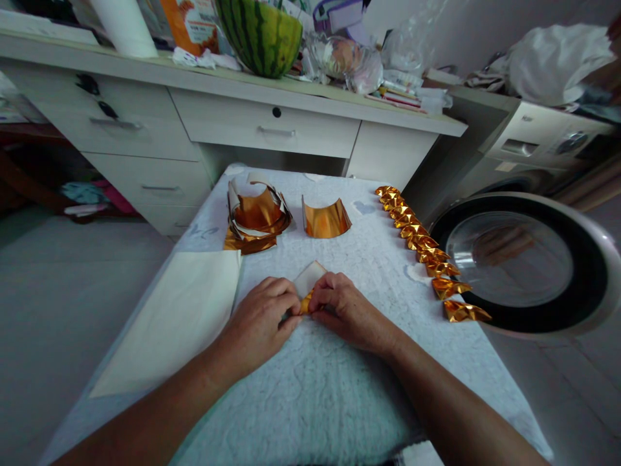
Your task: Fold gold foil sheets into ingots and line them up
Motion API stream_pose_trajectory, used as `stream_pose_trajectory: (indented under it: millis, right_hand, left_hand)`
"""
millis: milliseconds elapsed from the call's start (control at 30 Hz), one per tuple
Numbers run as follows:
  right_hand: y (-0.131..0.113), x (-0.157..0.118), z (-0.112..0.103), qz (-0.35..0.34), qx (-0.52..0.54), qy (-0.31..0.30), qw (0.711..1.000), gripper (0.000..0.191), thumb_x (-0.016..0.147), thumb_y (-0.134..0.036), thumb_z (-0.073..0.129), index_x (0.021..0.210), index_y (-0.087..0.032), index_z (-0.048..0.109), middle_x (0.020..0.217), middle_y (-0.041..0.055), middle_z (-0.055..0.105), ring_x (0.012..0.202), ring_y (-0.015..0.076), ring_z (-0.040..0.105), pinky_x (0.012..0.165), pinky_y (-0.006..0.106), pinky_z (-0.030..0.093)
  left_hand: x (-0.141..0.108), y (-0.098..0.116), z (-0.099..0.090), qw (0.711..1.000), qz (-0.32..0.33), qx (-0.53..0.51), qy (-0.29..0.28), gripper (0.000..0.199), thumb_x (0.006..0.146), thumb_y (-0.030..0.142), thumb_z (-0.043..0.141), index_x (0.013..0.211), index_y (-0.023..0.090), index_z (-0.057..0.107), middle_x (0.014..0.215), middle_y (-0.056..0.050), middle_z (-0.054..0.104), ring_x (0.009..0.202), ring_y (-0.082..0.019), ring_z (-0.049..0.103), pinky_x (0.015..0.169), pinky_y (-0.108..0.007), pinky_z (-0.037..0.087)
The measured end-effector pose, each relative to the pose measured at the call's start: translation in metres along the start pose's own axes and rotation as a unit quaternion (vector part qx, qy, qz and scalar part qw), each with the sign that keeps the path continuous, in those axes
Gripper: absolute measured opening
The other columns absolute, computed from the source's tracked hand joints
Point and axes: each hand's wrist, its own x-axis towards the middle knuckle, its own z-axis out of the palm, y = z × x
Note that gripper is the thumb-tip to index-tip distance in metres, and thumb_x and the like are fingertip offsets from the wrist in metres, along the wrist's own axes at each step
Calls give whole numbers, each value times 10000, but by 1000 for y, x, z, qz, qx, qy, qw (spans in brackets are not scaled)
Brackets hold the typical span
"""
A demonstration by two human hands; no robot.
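Between my two hands is a sheet of gold foil paper (309, 277), its pale back facing up and its near edge turned over to show gold. My left hand (269, 314) pinches the left end of that fold. Opposite it, my right hand (347, 309) has its fingers closed on the right end. Just beyond them lies a single curled gold sheet (327, 220). Farther left sits a stack of curled gold foil sheets (257, 217). Along the right edge runs a row of folded gold pieces (421, 243).
A cloth-covered table (310, 401) bears everything. Flat cream paper (169, 323) lies at the left. Behind stands a white desk (272, 136) with a cut watermelon (264, 39) and bagged items. The washing machine's open round door (519, 262) reaches close to the table's right edge.
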Motion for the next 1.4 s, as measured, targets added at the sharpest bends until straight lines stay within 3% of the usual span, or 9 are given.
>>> stream_pose_trajectory:
  millis: [200, 367, 567, 1100, 1400]
  right_hand:
    - [-1, 1, 1, 10, 1, 7, 1000, 87, 847, -104, 620, 801, -167, 658, 925, 46, 609, 918, 176, 520, 857, 333, 376]
    - [-2, 2, 1, 7, -5, 9, 1000, 81, 848, -105, 606, 798, -162, 633, 913, 44, 608, 905, 174, 518, 852, 336, 370]
    - [-5, 1, 2, 27, 0, 8, 1000, 61, 811, -113, 652, 823, -173, 653, 940, 46, 597, 927, 187, 511, 849, 346, 365]
    - [-10, 5, 5, 71, -23, 9, 997, 129, 843, -93, 582, 730, -153, 603, 866, 48, 569, 860, 177, 484, 817, 343, 371]
    - [-11, 6, 10, 107, 12, 50, 993, 142, 789, -53, 603, 701, -157, 563, 912, 50, 519, 876, 171, 484, 798, 324, 399]
  left_hand:
    - [-3, 1, 0, 1000, -8, 5, -3, 70, 834, 148, 611, 778, 187, 599, 930, -20, 563, 953, -208, 511, 847, -369, 430]
    - [-2, -2, 1, 1000, 9, 4, -6, 89, 840, 150, 607, 912, 202, 613, 966, -20, 556, 963, -208, 501, 849, -369, 428]
    - [0, -4, 1, 1000, 1, -3, -3, 74, 825, 143, 618, 778, 195, 596, 924, -16, 545, 958, -206, 498, 845, -364, 422]
    - [-1, -2, -2, 1000, -21, 20, -2, 88, 856, 176, 559, 782, 203, 599, 935, -26, 546, 955, -216, 494, 839, -389, 421]
    - [0, -1, 1, 998, -34, 61, 8, 137, 886, 190, 513, 779, 197, 598, 909, -39, 533, 910, -218, 483, 827, -398, 429]
